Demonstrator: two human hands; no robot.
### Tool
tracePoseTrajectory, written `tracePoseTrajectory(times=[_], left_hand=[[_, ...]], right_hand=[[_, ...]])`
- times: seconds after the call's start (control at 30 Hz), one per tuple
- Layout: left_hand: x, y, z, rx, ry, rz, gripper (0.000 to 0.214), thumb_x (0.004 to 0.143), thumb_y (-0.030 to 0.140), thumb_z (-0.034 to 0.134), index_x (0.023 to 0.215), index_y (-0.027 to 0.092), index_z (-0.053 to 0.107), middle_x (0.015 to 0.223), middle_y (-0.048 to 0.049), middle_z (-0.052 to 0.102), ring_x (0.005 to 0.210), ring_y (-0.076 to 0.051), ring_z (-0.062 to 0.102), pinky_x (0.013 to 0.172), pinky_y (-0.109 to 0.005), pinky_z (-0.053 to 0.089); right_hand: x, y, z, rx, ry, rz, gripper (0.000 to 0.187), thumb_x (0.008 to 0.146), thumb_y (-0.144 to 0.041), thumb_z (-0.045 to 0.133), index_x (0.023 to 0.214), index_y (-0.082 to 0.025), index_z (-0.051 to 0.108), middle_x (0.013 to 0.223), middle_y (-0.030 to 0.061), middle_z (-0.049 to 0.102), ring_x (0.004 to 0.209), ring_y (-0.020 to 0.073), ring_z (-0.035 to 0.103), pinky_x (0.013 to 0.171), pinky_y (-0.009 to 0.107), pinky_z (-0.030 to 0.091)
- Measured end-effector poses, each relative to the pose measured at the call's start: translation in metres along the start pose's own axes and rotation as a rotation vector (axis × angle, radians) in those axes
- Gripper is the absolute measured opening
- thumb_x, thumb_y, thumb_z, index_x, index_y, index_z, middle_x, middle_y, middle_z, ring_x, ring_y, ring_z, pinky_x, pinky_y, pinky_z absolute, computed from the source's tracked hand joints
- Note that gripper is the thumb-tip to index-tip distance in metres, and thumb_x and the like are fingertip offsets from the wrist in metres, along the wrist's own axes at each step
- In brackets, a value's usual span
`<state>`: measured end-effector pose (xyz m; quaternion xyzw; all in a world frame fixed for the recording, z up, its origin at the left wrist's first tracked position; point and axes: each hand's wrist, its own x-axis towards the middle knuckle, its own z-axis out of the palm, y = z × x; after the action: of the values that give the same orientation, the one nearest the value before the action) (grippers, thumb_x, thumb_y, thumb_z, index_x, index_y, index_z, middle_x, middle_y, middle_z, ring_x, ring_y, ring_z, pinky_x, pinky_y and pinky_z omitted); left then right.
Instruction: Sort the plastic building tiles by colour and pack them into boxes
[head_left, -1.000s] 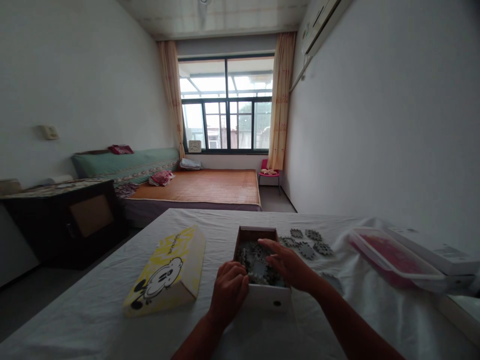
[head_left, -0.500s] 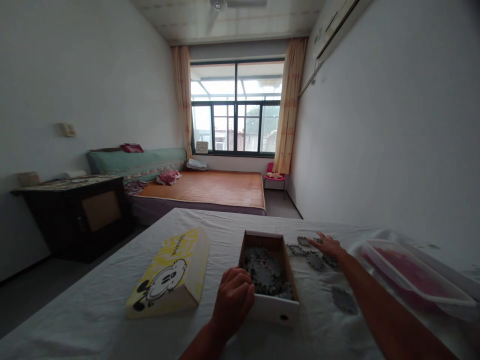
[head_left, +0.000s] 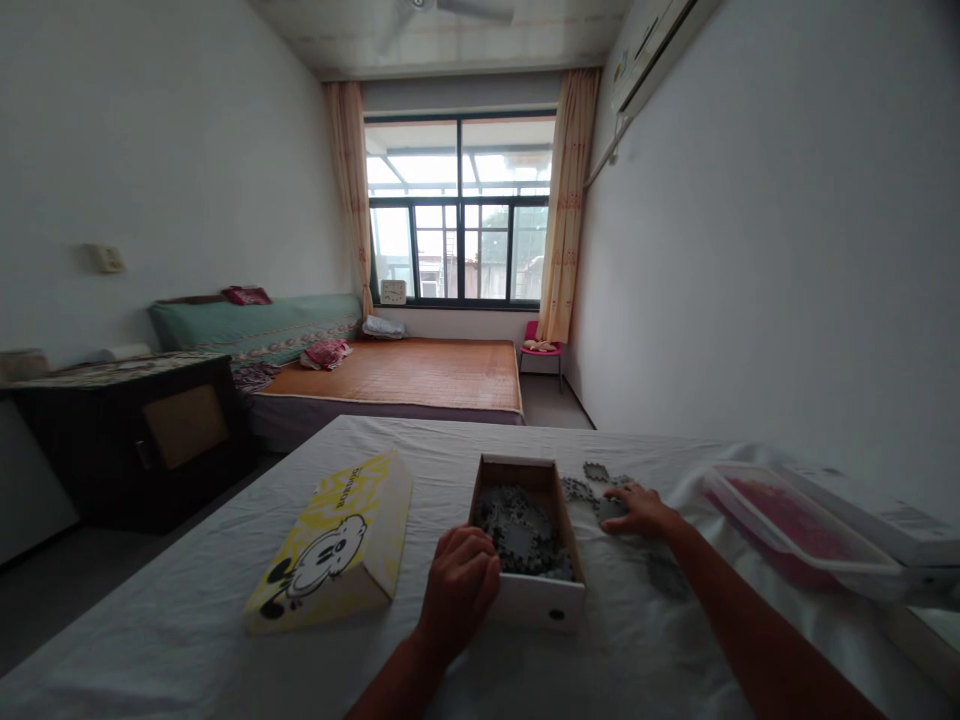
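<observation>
An open cardboard box (head_left: 529, 603), white outside and brown inside, holds a pile of dark grey pieces (head_left: 517, 535) with toothed edges. My left hand (head_left: 459, 590) is closed at the box's near left wall, its fingers curled over the edge. To the right of the box, my right hand (head_left: 645, 512) reaches over loose pieces on the cloth, fingers apart. Its thumb and forefinger are at a flat grey toothed piece (head_left: 612, 508), partly covered by the hand. Another grey piece (head_left: 596, 471) lies beyond the fingertips, and a further one (head_left: 666, 574) sits under the forearm.
A yellow and white box lid (head_left: 330, 550) with a cartoon face lies at the left on the white cloth (head_left: 247, 680). On the right stands a clear plastic container (head_left: 802, 520) with pinkish-red contents, beside a white box (head_left: 874, 510). Beyond the table is a bed (head_left: 405, 375).
My right hand has drawn back toward me from the farther pieces to the flat grey piece. The left hand stays at the box wall. The camera view has shifted slightly.
</observation>
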<state>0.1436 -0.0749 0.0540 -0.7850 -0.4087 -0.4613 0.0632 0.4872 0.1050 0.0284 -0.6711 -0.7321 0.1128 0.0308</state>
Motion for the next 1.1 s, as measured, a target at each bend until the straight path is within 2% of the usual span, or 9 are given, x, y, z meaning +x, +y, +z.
tracePoseTrajectory(times=[0.1, 0.2, 0.33, 0.53, 0.77, 0.87, 0.97, 1.03, 1.1], left_hand=[[0.0, 0.0, -0.001, -0.005, 0.007, 0.006, 0.019, 0.088, 0.015, 0.044, 0.074, 0.02, 0.057, 0.076, -0.003, 0.062, 0.086, -0.018, 0.058, 0.086, -0.038, 0.043], [0.0, 0.0, -0.002, -0.01, 0.001, 0.012, 0.019, 0.088, 0.015, 0.044, 0.074, 0.02, 0.056, 0.076, -0.0031, 0.062, 0.085, -0.017, 0.057, 0.086, -0.038, 0.043], [0.0, 0.0, -0.001, -0.015, 0.002, 0.012, 0.019, 0.087, 0.013, 0.044, 0.074, 0.019, 0.056, 0.076, -0.0029, 0.062, 0.085, -0.017, 0.057, 0.088, -0.039, 0.042], [0.002, 0.001, -0.002, -0.028, 0.01, 0.016, 0.018, 0.087, 0.013, 0.045, 0.075, 0.019, 0.057, 0.075, -0.0025, 0.062, 0.086, -0.017, 0.056, 0.087, -0.038, 0.043], [0.001, 0.002, -0.002, -0.021, 0.005, 0.008, 0.02, 0.087, 0.014, 0.044, 0.074, 0.019, 0.058, 0.076, -0.0027, 0.062, 0.087, -0.017, 0.057, 0.086, -0.038, 0.043], [0.001, 0.001, -0.001, -0.008, 0.006, 0.009, 0.021, 0.087, 0.014, 0.044, 0.073, 0.019, 0.058, 0.076, -0.0027, 0.063, 0.086, -0.017, 0.057, 0.086, -0.038, 0.043], [0.001, 0.001, -0.001, -0.001, 0.004, 0.01, 0.02, 0.087, 0.014, 0.045, 0.073, 0.019, 0.058, 0.076, -0.0026, 0.062, 0.086, -0.017, 0.057, 0.086, -0.038, 0.043], [0.002, 0.002, -0.002, -0.002, 0.002, 0.011, 0.02, 0.087, 0.014, 0.045, 0.074, 0.019, 0.058, 0.076, -0.0026, 0.062, 0.086, -0.017, 0.057, 0.086, -0.038, 0.043], [0.002, 0.002, -0.002, 0.002, -0.001, 0.012, 0.019, 0.087, 0.013, 0.045, 0.075, 0.02, 0.058, 0.076, -0.0026, 0.062, 0.086, -0.017, 0.057, 0.086, -0.038, 0.043]], right_hand=[[-0.013, -0.002, 0.005, 0.039, 0.024, 0.024, 0.074, 0.053, -0.062, 0.066, 0.121, -0.036, 0.054, 0.142, 0.008, 0.033, 0.126, 0.0411, 0.031, 0.089, 0.055, 0.034], [-0.019, -0.003, 0.012, 0.115, 0.114, 0.007, 0.07, 0.054, -0.054, 0.069, 0.119, -0.035, 0.053, 0.138, 0.0067, 0.036, 0.123, 0.0371, 0.035, 0.093, 0.051, 0.033], [-0.023, -0.001, 0.019, 0.229, 0.25, -0.169, 0.064, 0.056, -0.043, 0.069, 0.116, -0.027, 0.054, 0.132, 0.0092, 0.043, 0.122, 0.0305, 0.04, 0.101, 0.042, 0.029], [-0.032, -0.001, 0.012, 0.374, 0.272, -0.368, 0.059, 0.058, -0.03, 0.062, 0.115, -0.023, 0.05, 0.117, 0.0064, 0.056, 0.11, 0.0261, 0.051, 0.096, 0.036, 0.036], [-0.035, 0.004, 0.003, 0.573, 0.339, -0.17, 0.039, 0.066, -0.03, 0.055, 0.104, -0.025, 0.051, 0.093, 0.0018, 0.063, 0.084, 0.0225, 0.061, 0.081, 0.034, 0.046], [-0.045, -0.023, -0.02, 0.712, 0.483, -0.186, 0.039, 0.07, -0.035, 0.058, 0.106, -0.025, 0.049, 0.094, 0.003, 0.062, 0.085, 0.022, 0.061, 0.083, 0.036, 0.047], [-0.065, -0.078, -0.041, 0.857, 0.647, -0.32, 0.046, 0.075, -0.042, 0.058, 0.115, -0.024, 0.044, 0.104, 0.0063, 0.061, 0.091, 0.0216, 0.06, 0.086, 0.038, 0.047], [-0.081, -0.119, -0.044, 0.87, 0.649, -0.422, 0.048, 0.081, -0.044, 0.053, 0.123, -0.024, 0.04, 0.114, 0.0079, 0.058, 0.097, 0.0215, 0.058, 0.089, 0.04, 0.046], [-0.093, -0.149, -0.039, 0.779, 0.566, -0.571, 0.052, 0.085, -0.044, 0.05, 0.132, -0.027, 0.035, 0.126, 0.0078, 0.053, 0.111, 0.0229, 0.052, 0.096, 0.043, 0.042]])
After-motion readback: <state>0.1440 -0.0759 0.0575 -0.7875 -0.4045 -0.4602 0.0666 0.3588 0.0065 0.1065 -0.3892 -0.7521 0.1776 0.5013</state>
